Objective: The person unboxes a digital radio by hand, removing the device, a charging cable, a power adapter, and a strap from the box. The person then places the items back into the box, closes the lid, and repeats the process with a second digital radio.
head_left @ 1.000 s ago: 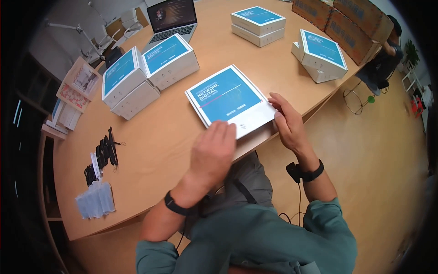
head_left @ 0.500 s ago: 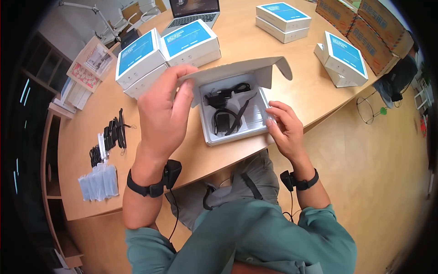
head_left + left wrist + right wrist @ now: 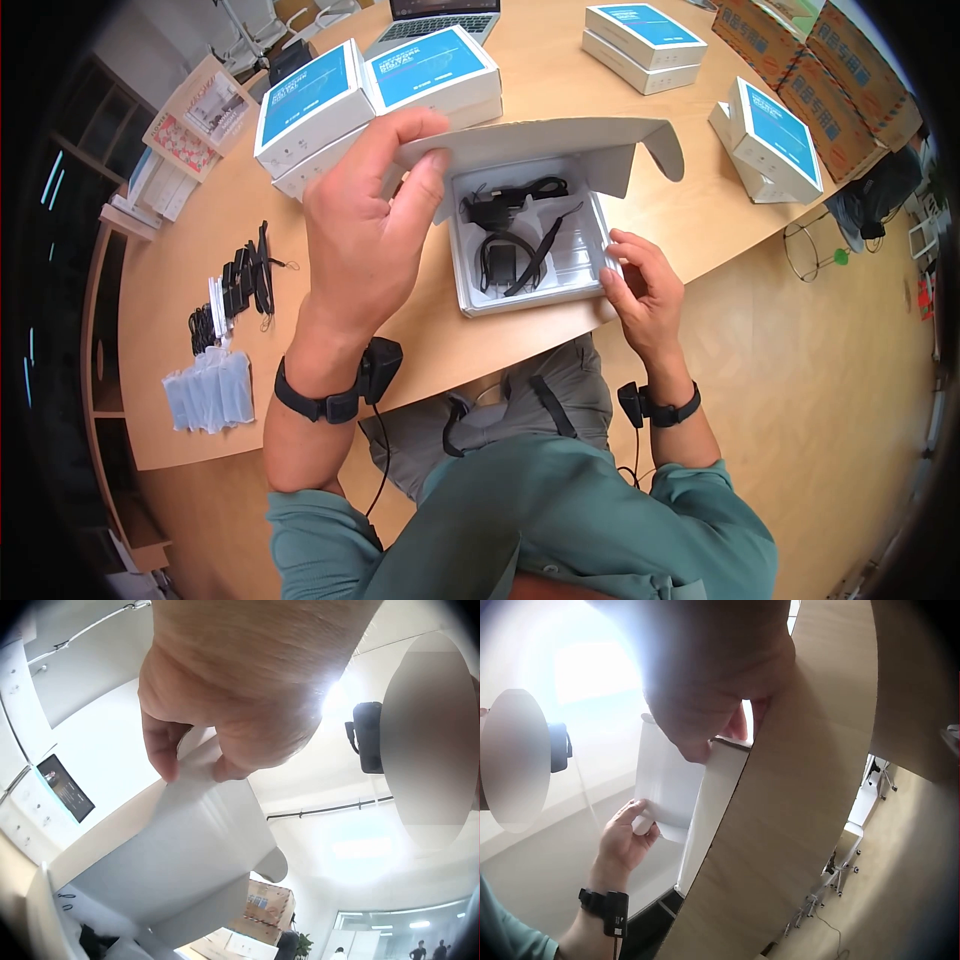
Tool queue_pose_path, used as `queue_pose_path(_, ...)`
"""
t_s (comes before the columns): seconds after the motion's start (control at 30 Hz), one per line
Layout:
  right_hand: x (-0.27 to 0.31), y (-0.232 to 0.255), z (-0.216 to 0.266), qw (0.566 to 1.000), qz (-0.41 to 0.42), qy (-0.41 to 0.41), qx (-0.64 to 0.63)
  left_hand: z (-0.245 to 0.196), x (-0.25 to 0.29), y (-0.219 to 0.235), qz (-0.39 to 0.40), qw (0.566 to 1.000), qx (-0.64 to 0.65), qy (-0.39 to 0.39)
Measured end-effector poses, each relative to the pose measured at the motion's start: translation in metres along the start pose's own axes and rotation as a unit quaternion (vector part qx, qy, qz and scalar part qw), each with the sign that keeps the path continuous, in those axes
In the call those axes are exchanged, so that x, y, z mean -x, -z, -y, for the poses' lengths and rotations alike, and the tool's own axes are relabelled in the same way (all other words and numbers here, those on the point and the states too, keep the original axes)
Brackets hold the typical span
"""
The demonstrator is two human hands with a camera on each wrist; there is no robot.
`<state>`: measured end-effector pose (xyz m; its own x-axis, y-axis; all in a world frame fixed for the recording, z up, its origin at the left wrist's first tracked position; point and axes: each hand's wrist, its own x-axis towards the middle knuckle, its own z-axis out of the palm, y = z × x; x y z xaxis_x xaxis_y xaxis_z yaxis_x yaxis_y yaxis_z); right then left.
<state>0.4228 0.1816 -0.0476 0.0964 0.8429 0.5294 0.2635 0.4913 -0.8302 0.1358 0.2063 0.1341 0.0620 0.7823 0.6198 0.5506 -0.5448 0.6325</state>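
Observation:
In the head view a white box (image 3: 535, 303) stands with its lid (image 3: 540, 135) raised. Inside lie black cables (image 3: 545, 188) and a black adapter (image 3: 502, 265), beside a clear plastic part at the right. My left hand (image 3: 368, 225) pinches the lid's left edge between thumb and fingers, as the left wrist view also shows at the lid (image 3: 187, 840). At the box's right side my right hand (image 3: 648, 295) grips the wall, thumb and fingers on either side of a corner in the right wrist view.
Blue-topped boxes (image 3: 430, 75) stand stacked behind at the left, more (image 3: 645, 25) at the back and right (image 3: 775, 140). A laptop (image 3: 440, 25) is behind. Pale pouches (image 3: 210, 390) and black cables (image 3: 240, 280) lie at the left; brown cartons (image 3: 825, 110) are far right.
The box was closed one second ago; its lid has been lifted, and my left hand has moved from the front edge up to the lid. My right hand has stayed at the right side.

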Motion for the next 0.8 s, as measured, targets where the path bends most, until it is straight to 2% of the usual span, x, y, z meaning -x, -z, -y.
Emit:
queue_pose_path(0.2, 0.001, 0.002, 0.003, 1.000, 0.009, -0.001, 0.023, 0.002, 0.006, 0.002, 0.022, 1.000, 0.005, 0.006)
queue_pose_path(0.3, 0.000, 0.004, 0.002, 0.999, 0.024, 0.027, 0.036, 0.006, 0.021, 0.004, 0.039, 0.999, -0.010, 0.028)
queue_pose_path(0.4, 0.004, 0.006, -0.001, 0.999, 0.037, 0.000, 0.033, 0.032, 0.063, -0.003, 0.112, 0.993, -0.030, -0.018)
queue_pose_path(0.47, 0.003, 0.004, -0.002, 0.999, 0.053, 0.006, -0.010, 0.042, 0.080, -0.005, 0.174, 0.978, -0.085, -0.082)
queue_pose_path(0.5, 0.003, 0.004, 0.002, 0.999, 0.045, 0.002, -0.015, 0.045, 0.089, -0.004, 0.209, 0.970, -0.104, -0.066)
queue_pose_path(0.53, 0.002, 0.006, 0.004, 0.999, 0.040, -0.001, -0.014, 0.044, 0.090, -0.006, 0.214, 0.969, -0.102, -0.068)
queue_pose_path(0.63, -0.003, 0.015, 0.005, 0.994, 0.098, 0.043, 0.007, 0.042, 0.091, -0.006, 0.218, 0.959, -0.139, -0.113)
queue_pose_path(0.67, -0.003, 0.017, 0.008, 0.995, 0.094, 0.044, 0.008, 0.046, 0.093, -0.003, 0.238, 0.955, -0.159, -0.080)
queue_pose_path(0.7, -0.004, 0.019, 0.013, 0.990, 0.103, 0.065, 0.066, 0.049, 0.094, -0.002, 0.255, 0.949, -0.179, -0.046)
queue_pose_path(0.73, -0.006, 0.021, 0.018, 0.982, 0.111, 0.087, 0.123, 0.050, 0.093, -0.004, 0.255, 0.949, -0.180, -0.049)
queue_pose_path(0.8, -0.006, 0.020, 0.017, 0.980, 0.132, 0.079, 0.126, 0.054, 0.091, -0.006, 0.298, 0.947, -0.105, 0.063)
